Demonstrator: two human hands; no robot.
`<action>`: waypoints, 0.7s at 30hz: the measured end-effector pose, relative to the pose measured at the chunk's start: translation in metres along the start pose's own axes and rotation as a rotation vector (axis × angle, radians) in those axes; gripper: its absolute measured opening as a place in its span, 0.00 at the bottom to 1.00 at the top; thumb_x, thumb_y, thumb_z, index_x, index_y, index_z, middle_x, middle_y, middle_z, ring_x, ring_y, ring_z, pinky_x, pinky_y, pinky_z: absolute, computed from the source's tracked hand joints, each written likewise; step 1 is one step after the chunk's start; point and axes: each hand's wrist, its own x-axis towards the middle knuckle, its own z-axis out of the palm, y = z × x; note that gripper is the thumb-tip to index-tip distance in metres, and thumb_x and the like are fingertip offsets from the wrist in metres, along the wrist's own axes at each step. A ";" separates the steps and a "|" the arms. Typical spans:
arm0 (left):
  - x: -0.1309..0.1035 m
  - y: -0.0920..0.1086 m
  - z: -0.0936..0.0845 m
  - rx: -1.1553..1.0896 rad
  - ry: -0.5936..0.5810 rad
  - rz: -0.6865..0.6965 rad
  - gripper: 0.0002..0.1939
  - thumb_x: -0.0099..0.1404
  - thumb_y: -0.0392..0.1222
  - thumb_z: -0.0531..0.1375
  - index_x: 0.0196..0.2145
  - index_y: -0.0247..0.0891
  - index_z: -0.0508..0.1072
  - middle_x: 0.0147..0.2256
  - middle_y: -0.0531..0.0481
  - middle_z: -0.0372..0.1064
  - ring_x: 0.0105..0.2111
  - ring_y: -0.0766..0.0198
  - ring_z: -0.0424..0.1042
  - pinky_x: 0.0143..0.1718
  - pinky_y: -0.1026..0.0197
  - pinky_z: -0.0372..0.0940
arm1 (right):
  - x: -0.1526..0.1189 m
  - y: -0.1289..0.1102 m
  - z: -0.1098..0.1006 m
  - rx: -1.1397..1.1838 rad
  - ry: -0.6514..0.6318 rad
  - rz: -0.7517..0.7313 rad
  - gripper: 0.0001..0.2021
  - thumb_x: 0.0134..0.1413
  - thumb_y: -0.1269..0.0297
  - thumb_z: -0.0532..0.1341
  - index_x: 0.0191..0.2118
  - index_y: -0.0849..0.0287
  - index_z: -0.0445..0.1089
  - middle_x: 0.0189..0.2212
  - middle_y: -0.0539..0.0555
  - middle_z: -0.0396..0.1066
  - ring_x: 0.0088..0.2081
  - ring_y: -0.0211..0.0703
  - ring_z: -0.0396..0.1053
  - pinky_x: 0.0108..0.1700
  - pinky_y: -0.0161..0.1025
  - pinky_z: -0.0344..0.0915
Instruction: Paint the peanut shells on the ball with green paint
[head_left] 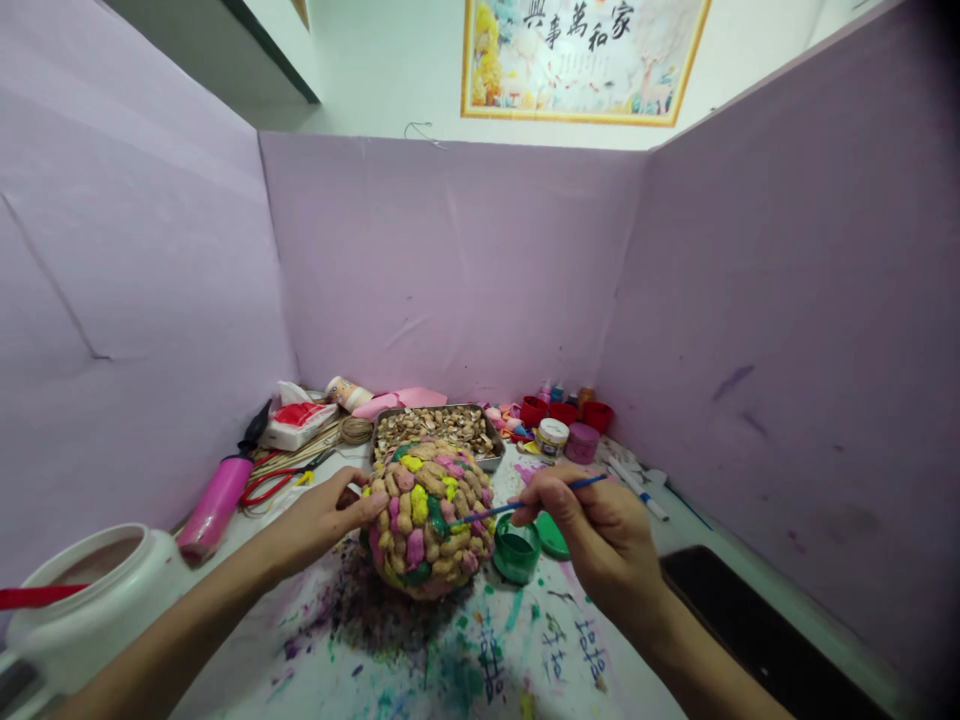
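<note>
A round ball covered in peanut shells sits on the paint-stained table, some shells painted green, yellow or pink and others bare. My left hand grips its left side, the thumb across the front and some fingertips hidden behind. Between the thumb and fingers of my right hand is a thin blue paintbrush. The brush tip touches a green shell on the ball's front. Just right of the ball stands an open jar of green paint, with its green lid beside it.
A metal tray of peanut shells lies behind the ball. White and purple jars stand back right. Left are a pink pump, red-handled scissors and a white tub. A dark phone-like slab lies right; purple panels surround the table.
</note>
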 end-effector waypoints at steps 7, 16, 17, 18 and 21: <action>0.000 -0.002 -0.001 0.031 -0.007 -0.019 0.32 0.56 0.69 0.50 0.42 0.38 0.66 0.40 0.44 0.73 0.42 0.47 0.70 0.41 0.52 0.61 | -0.003 -0.001 0.000 -0.034 0.000 -0.037 0.12 0.59 0.71 0.55 0.27 0.58 0.72 0.21 0.48 0.74 0.26 0.35 0.73 0.30 0.30 0.68; -0.001 0.002 -0.001 0.032 -0.013 -0.013 0.32 0.56 0.69 0.50 0.43 0.37 0.65 0.40 0.43 0.72 0.43 0.46 0.69 0.41 0.52 0.61 | -0.004 -0.001 0.000 -0.085 -0.037 -0.089 0.11 0.58 0.71 0.55 0.28 0.58 0.72 0.21 0.49 0.74 0.25 0.37 0.73 0.28 0.31 0.68; -0.001 0.002 -0.001 0.032 -0.013 -0.010 0.32 0.57 0.69 0.50 0.44 0.37 0.65 0.40 0.43 0.72 0.43 0.46 0.69 0.41 0.52 0.61 | -0.005 -0.001 0.000 -0.091 -0.046 -0.090 0.11 0.58 0.71 0.55 0.28 0.58 0.72 0.20 0.49 0.74 0.25 0.38 0.73 0.27 0.32 0.67; -0.001 0.002 -0.001 0.036 -0.009 -0.007 0.32 0.57 0.69 0.50 0.44 0.37 0.65 0.40 0.44 0.72 0.42 0.47 0.69 0.41 0.52 0.61 | -0.005 -0.001 0.000 -0.089 -0.056 -0.088 0.11 0.58 0.71 0.55 0.28 0.58 0.72 0.21 0.50 0.74 0.24 0.38 0.73 0.26 0.32 0.67; -0.001 0.001 -0.001 0.045 -0.002 -0.001 0.32 0.57 0.69 0.49 0.43 0.38 0.66 0.39 0.44 0.72 0.40 0.48 0.70 0.39 0.53 0.61 | -0.006 -0.003 0.001 -0.068 -0.057 -0.078 0.11 0.59 0.71 0.54 0.28 0.57 0.71 0.21 0.50 0.74 0.24 0.38 0.73 0.27 0.32 0.68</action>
